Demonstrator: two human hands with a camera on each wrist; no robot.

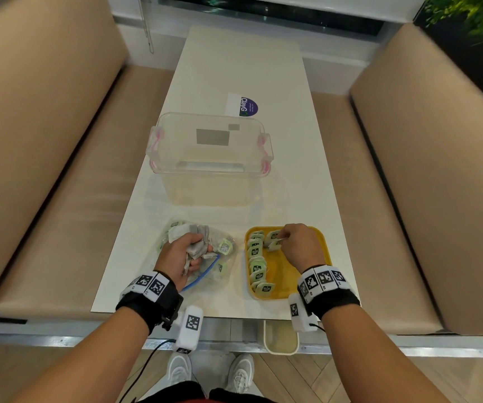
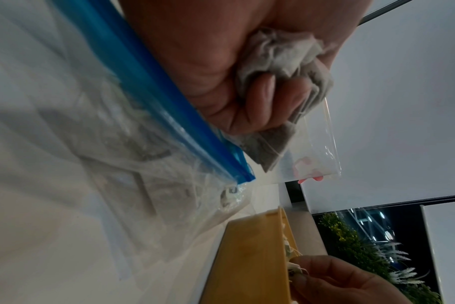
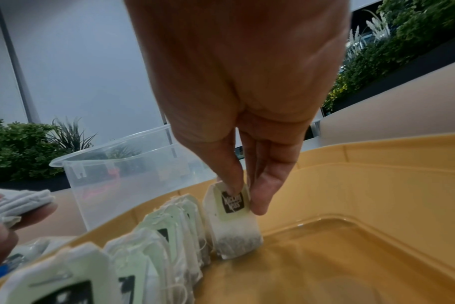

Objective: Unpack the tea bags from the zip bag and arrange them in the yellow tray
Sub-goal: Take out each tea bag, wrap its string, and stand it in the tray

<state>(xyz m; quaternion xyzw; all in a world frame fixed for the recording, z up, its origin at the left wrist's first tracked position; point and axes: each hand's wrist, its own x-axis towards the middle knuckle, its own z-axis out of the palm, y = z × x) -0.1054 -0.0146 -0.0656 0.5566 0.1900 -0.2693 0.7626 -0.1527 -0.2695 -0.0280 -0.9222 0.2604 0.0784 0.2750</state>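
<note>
A yellow tray (image 1: 316, 254) (image 3: 377, 205) lies at the table's near right, with a row of several tea bags (image 1: 257, 261) (image 3: 153, 242) standing along its left side. My right hand (image 1: 282, 241) (image 3: 243, 197) pinches one tea bag (image 3: 234, 222) by its green tag and holds it upright on the tray floor at the far end of the row. The clear zip bag (image 1: 220, 257) (image 2: 117, 144) with a blue seal lies left of the tray, tea bags still inside. My left hand (image 1: 188, 254) (image 2: 260, 92) grips a bunch of tea bags (image 1: 198, 238) (image 2: 281, 61) above it.
An empty clear plastic tub (image 1: 209, 152) (image 3: 122, 174) with pink clips stands beyond the bag and tray. A card with a purple logo (image 1: 241, 104) lies farther back. Beige bench seats (image 1: 45, 141) flank the narrow white table (image 1: 234, 68).
</note>
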